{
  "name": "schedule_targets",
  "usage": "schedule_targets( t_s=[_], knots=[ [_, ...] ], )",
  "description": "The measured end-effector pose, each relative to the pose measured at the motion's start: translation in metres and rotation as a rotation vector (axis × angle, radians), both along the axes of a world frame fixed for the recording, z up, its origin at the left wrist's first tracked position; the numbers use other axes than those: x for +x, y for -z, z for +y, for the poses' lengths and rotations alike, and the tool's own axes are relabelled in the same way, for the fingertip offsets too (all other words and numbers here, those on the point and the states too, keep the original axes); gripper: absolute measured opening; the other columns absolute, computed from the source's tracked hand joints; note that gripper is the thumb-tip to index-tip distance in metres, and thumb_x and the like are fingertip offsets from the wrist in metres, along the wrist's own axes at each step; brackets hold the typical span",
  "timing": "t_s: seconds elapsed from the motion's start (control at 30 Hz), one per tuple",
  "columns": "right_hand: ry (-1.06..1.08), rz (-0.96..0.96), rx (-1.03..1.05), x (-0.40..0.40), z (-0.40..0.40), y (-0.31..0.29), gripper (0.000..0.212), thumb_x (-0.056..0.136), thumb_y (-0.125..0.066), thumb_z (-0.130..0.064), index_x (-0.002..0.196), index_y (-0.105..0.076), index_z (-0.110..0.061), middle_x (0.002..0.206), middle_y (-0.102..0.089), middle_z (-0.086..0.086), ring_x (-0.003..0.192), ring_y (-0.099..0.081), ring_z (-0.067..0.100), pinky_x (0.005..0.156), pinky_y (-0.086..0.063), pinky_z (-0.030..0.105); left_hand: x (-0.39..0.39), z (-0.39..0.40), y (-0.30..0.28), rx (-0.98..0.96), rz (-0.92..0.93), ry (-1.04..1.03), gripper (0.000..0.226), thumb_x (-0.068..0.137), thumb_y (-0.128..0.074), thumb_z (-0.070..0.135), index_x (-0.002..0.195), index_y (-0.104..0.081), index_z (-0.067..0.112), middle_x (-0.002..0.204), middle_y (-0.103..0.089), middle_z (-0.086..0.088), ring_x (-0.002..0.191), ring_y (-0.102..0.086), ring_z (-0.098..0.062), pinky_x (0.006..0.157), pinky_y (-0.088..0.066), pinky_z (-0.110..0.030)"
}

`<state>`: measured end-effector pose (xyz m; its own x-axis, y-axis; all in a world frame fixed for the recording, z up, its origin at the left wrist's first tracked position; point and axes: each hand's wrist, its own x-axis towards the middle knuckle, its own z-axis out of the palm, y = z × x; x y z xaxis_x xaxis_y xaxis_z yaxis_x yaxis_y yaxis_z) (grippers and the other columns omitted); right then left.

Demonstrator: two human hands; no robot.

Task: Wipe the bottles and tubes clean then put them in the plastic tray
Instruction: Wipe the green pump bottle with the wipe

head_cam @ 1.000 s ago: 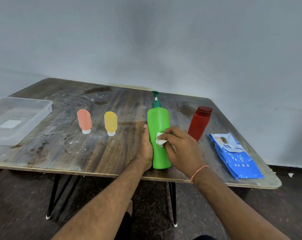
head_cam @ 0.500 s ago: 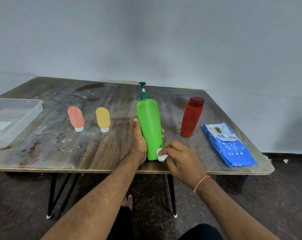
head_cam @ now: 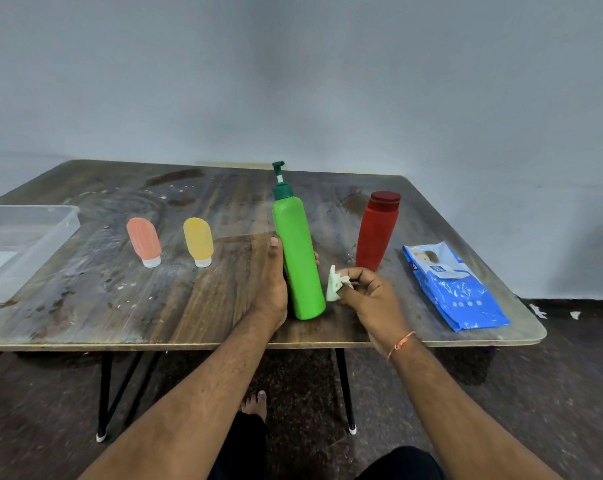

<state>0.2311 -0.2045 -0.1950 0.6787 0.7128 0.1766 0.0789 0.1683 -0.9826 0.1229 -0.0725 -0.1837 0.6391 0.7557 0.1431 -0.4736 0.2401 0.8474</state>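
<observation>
The right hand [head_cam: 369,296], which half a second ago pressed the crumpled white wipe [head_cam: 335,287] against the lower side of the green pump bottle [head_cam: 298,258], now holds the wipe just clear of it; its grip is pinched on the wipe between thumb and fingertips. The left hand [head_cam: 270,289] stays wrapped around the bottle's left side, thumb up the front and fingertips showing behind, its grip closed on the bottle, which stands upright near the front edge of the surface [head_cam: 85,306]. The lift-off suggests a pass over this bottle is ending, or the wipe is being refolded; nothing has yet reached the plastic tray [head_cam: 64,223] at the far left, which appears to hold no bottle or tube.

Materials and shapes: the green bottle is tall, smooth, matte plastic with a dark green pump. The red bottle [head_cam: 378,233] is a smooth, slightly waisted cylinder with a darker cap. The pink tube [head_cam: 143,239] and yellow tube [head_cam: 198,239] are soft, rounded, translucent forms standing on pale caps. The tray is clear, thin-walled and rectangular. The blue wipes pack [head_cam: 452,289] is glossy, crinkled film. The surface is dark wood grain, stained and speckled.
</observation>
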Motion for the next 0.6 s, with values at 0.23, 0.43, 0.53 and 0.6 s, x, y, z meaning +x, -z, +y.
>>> schedule_targets(
  t_s=[0.23,0.43,0.53,0.6],
  knots=[
    [-0.008,0.025,0.056,-0.006,-0.007,-0.003,0.022,0.093,-0.071,0.010,0.098,-0.075,-0.011,0.095,-0.079,0.003,0.087,-0.072,0.015,0.081,-0.061,0.028,-0.009,-0.007,-0.004,0.421,0.114,-0.081,0.059,0.084,-0.069,0.053,0.124,-0.063,0.009,0.111,-0.069,-0.017,0.099,-0.067,-0.014,0.085,-0.055,-0.026],
    [0.019,0.002,0.030,-0.008,-0.009,-0.001,0.026,0.095,-0.068,0.008,0.094,-0.075,-0.017,0.087,-0.077,0.008,0.077,-0.065,0.017,0.067,-0.056,0.026,-0.014,-0.012,-0.006,0.597,0.148,-0.032,0.060,0.075,-0.084,0.044,0.126,-0.059,0.026,0.116,-0.071,-0.002,0.104,-0.072,-0.014,0.082,-0.058,-0.027],
    [0.027,0.018,0.039,-0.009,-0.009,-0.003,0.022,0.097,-0.069,0.004,0.094,-0.073,-0.017,0.081,-0.073,0.004,0.068,-0.062,0.011,0.060,-0.052,0.023,-0.014,-0.014,-0.005,0.643,0.187,-0.030,0.068,0.072,-0.089,0.045,0.129,-0.058,0.025,0.117,-0.072,0.006,0.105,-0.074,-0.015,0.082,-0.061,-0.029],
    [0.035,0.023,0.036,-0.008,-0.008,-0.002,0.017,0.099,-0.068,0.003,0.097,-0.072,-0.014,0.078,-0.071,0.004,0.061,-0.058,0.009,0.055,-0.049,0.022,-0.014,-0.014,-0.005,0.658,0.208,-0.031,0.070,0.070,-0.091,0.043,0.129,-0.058,0.024,0.117,-0.073,0.009,0.105,-0.074,-0.014,0.080,-0.062,-0.029]
  ],
)
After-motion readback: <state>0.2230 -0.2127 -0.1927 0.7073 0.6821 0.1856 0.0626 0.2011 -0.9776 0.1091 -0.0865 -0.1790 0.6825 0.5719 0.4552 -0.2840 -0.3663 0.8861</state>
